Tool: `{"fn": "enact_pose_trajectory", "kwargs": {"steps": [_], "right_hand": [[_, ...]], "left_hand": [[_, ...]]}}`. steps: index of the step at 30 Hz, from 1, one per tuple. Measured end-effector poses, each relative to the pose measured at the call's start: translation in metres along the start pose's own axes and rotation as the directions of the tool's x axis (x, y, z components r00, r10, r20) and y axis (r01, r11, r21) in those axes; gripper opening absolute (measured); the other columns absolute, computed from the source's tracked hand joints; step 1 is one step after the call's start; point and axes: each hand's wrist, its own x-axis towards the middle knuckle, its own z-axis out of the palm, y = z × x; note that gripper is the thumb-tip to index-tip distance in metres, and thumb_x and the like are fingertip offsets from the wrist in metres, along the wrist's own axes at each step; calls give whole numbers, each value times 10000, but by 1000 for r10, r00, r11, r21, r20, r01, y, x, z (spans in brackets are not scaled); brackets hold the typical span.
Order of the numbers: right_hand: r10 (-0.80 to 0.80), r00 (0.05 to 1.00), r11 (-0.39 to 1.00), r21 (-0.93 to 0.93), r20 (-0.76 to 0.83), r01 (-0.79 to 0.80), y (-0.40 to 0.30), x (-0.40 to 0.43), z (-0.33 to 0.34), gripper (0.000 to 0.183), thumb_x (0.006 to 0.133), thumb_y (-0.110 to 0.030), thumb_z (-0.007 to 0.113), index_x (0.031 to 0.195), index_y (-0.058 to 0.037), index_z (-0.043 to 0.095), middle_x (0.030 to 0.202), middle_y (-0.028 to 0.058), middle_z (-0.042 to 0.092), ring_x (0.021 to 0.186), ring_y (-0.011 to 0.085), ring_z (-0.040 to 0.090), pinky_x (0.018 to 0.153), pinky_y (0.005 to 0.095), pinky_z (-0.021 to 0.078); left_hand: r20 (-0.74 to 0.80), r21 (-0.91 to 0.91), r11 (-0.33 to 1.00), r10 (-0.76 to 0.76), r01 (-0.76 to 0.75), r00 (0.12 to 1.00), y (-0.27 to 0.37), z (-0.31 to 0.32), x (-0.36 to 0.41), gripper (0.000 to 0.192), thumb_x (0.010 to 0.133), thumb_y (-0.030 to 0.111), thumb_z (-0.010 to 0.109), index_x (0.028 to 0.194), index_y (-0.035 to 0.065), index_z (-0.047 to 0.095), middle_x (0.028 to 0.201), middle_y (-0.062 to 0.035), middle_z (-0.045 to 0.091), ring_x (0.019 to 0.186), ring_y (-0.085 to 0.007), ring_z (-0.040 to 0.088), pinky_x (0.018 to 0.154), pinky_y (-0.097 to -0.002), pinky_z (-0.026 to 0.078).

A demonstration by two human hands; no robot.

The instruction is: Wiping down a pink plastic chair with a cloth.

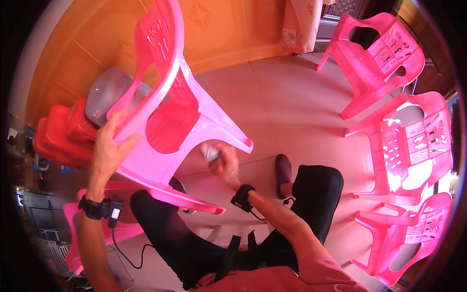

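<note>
A pink plastic armchair (157,157) is tilted on its side in front of me, its legs pointing right and its slotted backrest up. My left hand (111,146) grips the chair's rim at the left, thumb on the near face and fingers over the edge. Just right of the chair, beneath the arch between its legs, my right hand (227,166) holds a small crumpled whitish cloth or wad (210,152), blurred and not plainly touching the chair. Both wrists wear black straps with cables.
Three pink plastic chairs (396,146) stand in a row on the right. Another pink chair (73,230) is at lower left. Red plastic stools (65,135) and a grey plastic container (109,91) sit by the orange wall (219,33). A pale cloth (300,27) hangs at the top.
</note>
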Motion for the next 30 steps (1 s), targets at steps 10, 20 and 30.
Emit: {"fn": "enact_pose_trajectory", "kwargs": {"steps": [10, 20, 30], "right_hand": [[-469, 868, 865, -114, 165, 489, -97, 155, 15, 358, 723, 88, 470, 1012, -80, 598, 926, 135, 561, 904, 333, 535, 798, 396, 430], [-280, 956, 938, -188, 88, 292, -3, 123, -17, 390, 738, 101, 421, 1059, -64, 568, 957, 179, 532, 893, 383, 541, 796, 420, 450], [148, 956, 824, -504, -252, -260, 47, 91, -67, 222, 786, -149, 601, 1002, -104, 617, 964, 200, 582, 933, 375, 571, 788, 452, 477]], "left_hand": [[-20, -56, 997, -57, 56, 998, -15, 0, -5, 476, 713, -6, 705, 1153, -11, 523, 1007, -123, 623, 953, -183, 598, 831, -300, 470], [-4, -96, 994, -61, 60, 998, -10, 1, -13, 449, 720, -44, 659, 1143, -1, 516, 998, -94, 602, 920, -156, 579, 823, -274, 461], [12, 101, 991, 83, -84, 996, -2, 6, -26, 490, 688, 22, 684, 1144, -24, 513, 1011, -155, 604, 913, -280, 605, 853, -338, 469]]}}
